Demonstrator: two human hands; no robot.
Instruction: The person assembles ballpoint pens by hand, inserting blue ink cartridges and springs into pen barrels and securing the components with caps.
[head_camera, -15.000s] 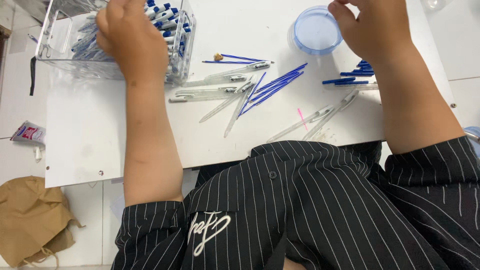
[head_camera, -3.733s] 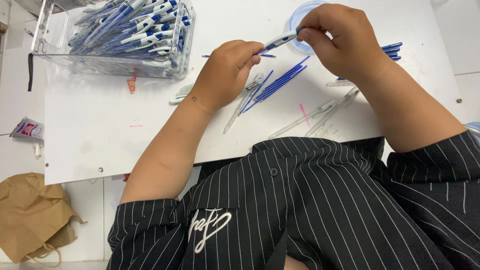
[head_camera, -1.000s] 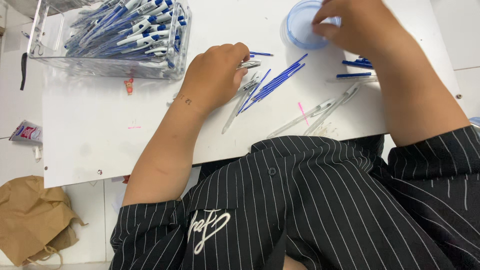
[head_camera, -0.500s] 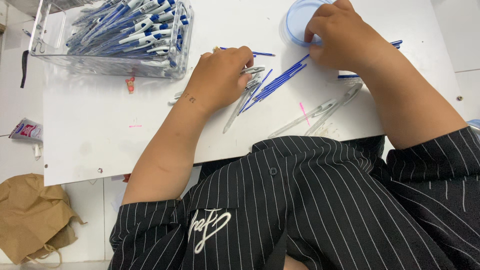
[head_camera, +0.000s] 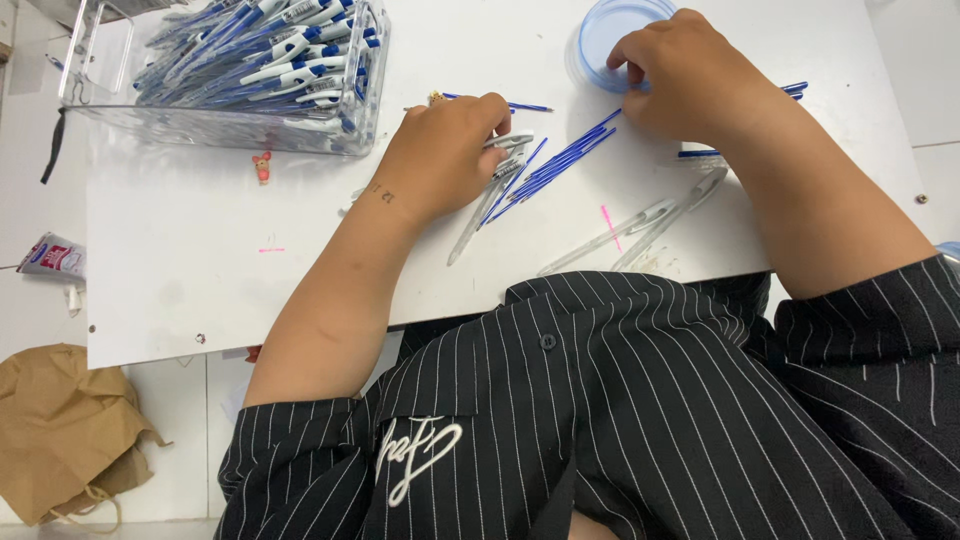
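Clear pen barrels (head_camera: 487, 196), left hand (head_camera: 445, 155), possibly gripped

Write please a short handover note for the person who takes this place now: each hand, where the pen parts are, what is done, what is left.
Left hand: resting on the white table, fingers curled over clear pen barrels; whether it grips one cannot be told.
Right hand: at the edge of the round blue dish, fingertips down beside the blue refills.
More clear barrels lie near the table's front edge; a few more refills show by the right wrist.
Done: the clear bin at the far left holds many assembled pens.
Left: the loose barrels and refills on the table are not yet put together.
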